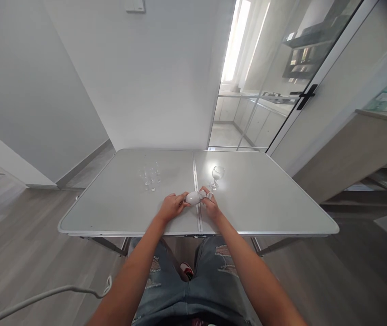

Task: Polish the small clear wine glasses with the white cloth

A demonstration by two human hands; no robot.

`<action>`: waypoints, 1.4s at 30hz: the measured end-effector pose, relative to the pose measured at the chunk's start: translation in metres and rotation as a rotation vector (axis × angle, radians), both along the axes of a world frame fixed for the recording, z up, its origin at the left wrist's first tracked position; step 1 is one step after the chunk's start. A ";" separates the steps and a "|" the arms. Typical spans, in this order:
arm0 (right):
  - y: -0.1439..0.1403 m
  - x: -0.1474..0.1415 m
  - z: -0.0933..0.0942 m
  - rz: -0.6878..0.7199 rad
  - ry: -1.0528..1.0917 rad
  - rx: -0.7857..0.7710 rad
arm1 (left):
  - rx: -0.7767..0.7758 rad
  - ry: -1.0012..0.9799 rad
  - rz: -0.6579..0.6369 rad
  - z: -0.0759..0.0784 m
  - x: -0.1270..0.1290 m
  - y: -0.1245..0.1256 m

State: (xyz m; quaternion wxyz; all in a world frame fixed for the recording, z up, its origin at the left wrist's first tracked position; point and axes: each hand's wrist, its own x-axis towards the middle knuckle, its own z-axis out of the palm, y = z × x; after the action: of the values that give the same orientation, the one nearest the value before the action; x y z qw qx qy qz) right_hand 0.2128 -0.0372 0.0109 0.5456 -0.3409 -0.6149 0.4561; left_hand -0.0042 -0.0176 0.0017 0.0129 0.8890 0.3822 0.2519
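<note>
Now both hands are low over a grey folding table [254,203], close together near its front edge. Between them lies a wine glass [194,197] on its side, with what looks like a white cloth stuffed in or wrapped round its bowl. The left hand [171,207] is curled, and its fingertips press on the round end of the glass. The right hand [211,207] is curled too, and its fingers pinch the thin stem end. So both hands are closed on the same glass, one at each end. Just past the right fingers, a little farther away, a second wine glass [217,175] stands upright and bright in the light. It does not touch the hand. Past the left fingers, and off to the left, a bunch of small clear glasses [150,176] stands together; they are too tiny to count. A seam [195,172] runs down the middle of the table, right under the lying glass.
</note>
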 end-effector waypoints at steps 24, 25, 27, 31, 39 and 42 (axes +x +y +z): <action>-0.014 0.036 0.056 0.333 -0.390 -0.173 | 0.197 -0.115 -0.144 -0.004 -0.002 0.002; -0.016 0.031 0.055 0.275 -0.220 -0.291 | 0.219 -0.122 -0.129 -0.004 -0.002 0.003; -0.017 0.023 0.055 0.187 0.118 -0.505 | 0.268 -0.145 -0.087 -0.004 -0.002 0.003; -0.020 0.012 0.061 0.183 0.446 -0.766 | 0.313 -0.178 -0.037 -0.003 -0.002 0.003; -0.025 0.020 0.056 0.169 -0.026 -0.283 | 0.324 -0.190 -0.042 -0.001 0.000 0.002; -0.020 0.038 0.062 0.324 -0.478 0.051 | 0.289 -0.161 -0.085 -0.002 0.000 0.001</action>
State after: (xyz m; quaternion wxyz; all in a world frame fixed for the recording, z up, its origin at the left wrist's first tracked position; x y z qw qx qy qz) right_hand 0.2505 -0.0569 0.0724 0.3137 -0.3222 -0.7837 0.4286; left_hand -0.0047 -0.0167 -0.0007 -0.0740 0.8739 0.3020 0.3737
